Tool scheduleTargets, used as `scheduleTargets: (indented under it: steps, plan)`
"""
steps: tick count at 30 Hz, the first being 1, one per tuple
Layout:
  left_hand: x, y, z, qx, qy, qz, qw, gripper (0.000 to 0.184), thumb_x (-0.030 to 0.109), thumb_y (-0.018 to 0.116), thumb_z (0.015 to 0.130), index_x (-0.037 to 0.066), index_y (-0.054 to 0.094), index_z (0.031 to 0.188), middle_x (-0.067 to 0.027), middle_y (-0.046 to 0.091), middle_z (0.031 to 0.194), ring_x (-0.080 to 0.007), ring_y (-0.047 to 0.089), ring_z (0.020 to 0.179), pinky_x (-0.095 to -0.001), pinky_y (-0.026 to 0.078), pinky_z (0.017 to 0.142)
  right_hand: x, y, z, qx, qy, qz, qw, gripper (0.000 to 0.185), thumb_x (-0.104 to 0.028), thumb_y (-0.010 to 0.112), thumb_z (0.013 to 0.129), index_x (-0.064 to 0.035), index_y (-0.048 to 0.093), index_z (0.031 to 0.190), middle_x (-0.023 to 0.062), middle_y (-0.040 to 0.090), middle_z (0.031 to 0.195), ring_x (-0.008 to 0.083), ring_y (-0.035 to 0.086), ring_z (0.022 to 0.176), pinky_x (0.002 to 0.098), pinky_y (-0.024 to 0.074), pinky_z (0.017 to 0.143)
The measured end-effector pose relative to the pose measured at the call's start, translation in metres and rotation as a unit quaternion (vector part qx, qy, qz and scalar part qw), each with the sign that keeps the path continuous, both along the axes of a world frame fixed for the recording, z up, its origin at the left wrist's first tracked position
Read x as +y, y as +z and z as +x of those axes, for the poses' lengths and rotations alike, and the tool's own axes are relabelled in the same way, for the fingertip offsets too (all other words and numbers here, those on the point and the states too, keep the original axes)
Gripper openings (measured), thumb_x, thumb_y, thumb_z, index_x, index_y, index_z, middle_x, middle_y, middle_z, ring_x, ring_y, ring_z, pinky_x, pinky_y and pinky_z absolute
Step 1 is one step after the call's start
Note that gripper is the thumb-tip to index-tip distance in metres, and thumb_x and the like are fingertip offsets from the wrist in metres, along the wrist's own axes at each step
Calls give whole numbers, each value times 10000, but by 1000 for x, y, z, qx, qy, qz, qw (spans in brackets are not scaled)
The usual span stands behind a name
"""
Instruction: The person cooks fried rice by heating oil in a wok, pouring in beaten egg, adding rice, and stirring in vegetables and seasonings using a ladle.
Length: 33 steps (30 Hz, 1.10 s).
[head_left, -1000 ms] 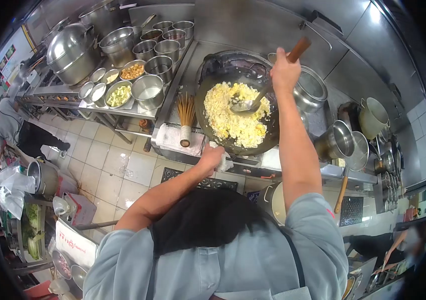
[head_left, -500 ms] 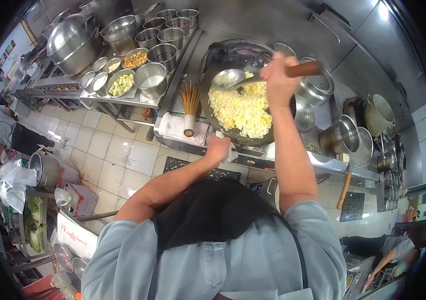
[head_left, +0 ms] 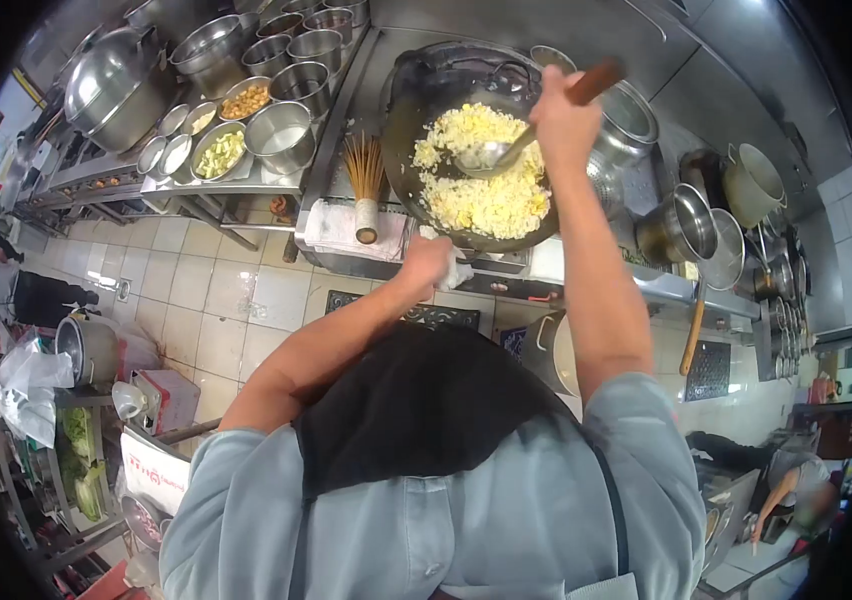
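My right hand (head_left: 564, 122) is wrapped around the handle of a metal ladle (head_left: 483, 158), whose brown wooden end (head_left: 596, 80) sticks out above the fist. The ladle's bowl rests among yellow-white egg fried rice (head_left: 491, 203) in a dark wok (head_left: 401, 165). At the wok's near edge, my left hand (head_left: 428, 264) is closed on a white cloth (head_left: 456, 272); the part of the wok under it is hidden. Just left of the wok, a bamboo wok brush (head_left: 365, 190) lies on a folded towel (head_left: 331, 226).
Several metal pots (head_left: 280, 138) and bowls of ingredients, including pale green cubes (head_left: 220, 155), stand on the left counter. To the right are a lidded pot (head_left: 628, 125), a steel pot (head_left: 679, 225) and a long-handled strainer (head_left: 721, 250). Other people (head_left: 6, 275) appear at both far sides.
The ladle has come from the wok's far left down into the middle of the rice, parting it. My left hand stays at the near edge; the camera view has shifted slightly.
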<state>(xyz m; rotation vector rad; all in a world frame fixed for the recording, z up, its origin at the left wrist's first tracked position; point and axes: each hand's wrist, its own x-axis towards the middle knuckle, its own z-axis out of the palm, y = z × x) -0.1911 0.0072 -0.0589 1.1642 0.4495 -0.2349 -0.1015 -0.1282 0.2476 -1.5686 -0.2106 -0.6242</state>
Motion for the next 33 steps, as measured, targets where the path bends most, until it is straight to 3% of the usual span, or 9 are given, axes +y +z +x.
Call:
scheduleTargets:
  steps: [1,5,8,14,16,19,25,28,33]
  plan:
    - [-3,40,-14,-59,13,-6,998,266,10,493,892,-93,539,1133,-202,646,919,-322,703,787,-466,655,641,-2,17,-8,3,-3,-4,1000,309,-207,693,973,-62,537,749,8,546,584,130,550,546,320,463,579]
    - [-2,20,-6,-53,25,6,998,234,9,493,888,-89,551,1093,-199,641,945,-328,703,788,-471,656,645,10,20,-73,-18,19,-38,999,317,-174,699,967,-70,509,736,4,528,593,118,524,545,316,454,566]
    - [-1,24,-5,-52,7,-12,999,222,4,488,884,-74,558,1080,-204,642,963,-328,703,777,-473,655,640,-7,-57,-22,-108,7,-60,992,298,-151,680,972,-71,511,740,11,539,598,116,533,539,304,448,547]
    - [-4,49,-19,-80,10,-40,996,233,0,477,893,-66,548,1104,-201,650,966,-333,709,780,-475,653,635,-22,30,-50,9,22,53,998,283,-183,666,982,-70,533,760,10,534,581,109,516,479,287,421,482]
    - [-5,53,-20,-58,19,-38,997,266,0,473,898,-65,534,1149,-197,651,983,-333,710,804,-476,654,646,-24,-34,-29,-40,-34,-75,996,281,-160,673,979,-72,503,773,-3,521,572,93,503,472,274,410,468]
    - [0,50,-18,-45,-7,-19,999,260,18,527,842,-36,584,1090,-105,653,931,-219,641,786,-399,529,687,-30,-40,-20,-52,-19,-29,998,277,-151,671,984,-71,501,781,-2,522,580,94,503,472,278,416,463]
    - [2,61,-20,-56,-5,-55,997,258,0,476,898,-60,529,1143,-185,632,924,-333,706,789,-480,654,658,-47,12,-69,-50,-68,-96,992,280,-131,652,1002,-74,475,793,8,508,576,105,485,471,287,431,475]
    - [10,42,-13,-43,-48,-68,996,226,4,481,895,-56,549,1101,-179,631,920,-330,702,776,-484,654,658,-67,-49,-19,-55,-19,49,997,300,-134,668,996,-69,458,792,16,497,570,102,486,475,277,423,455]
    - [9,32,-12,-79,-35,-55,995,218,14,485,898,-55,568,1087,-178,646,950,-324,704,778,-481,653,663,-86,30,-29,-59,-62,89,992,264,-174,681,984,-58,509,821,23,530,572,113,510,469,274,402,457]
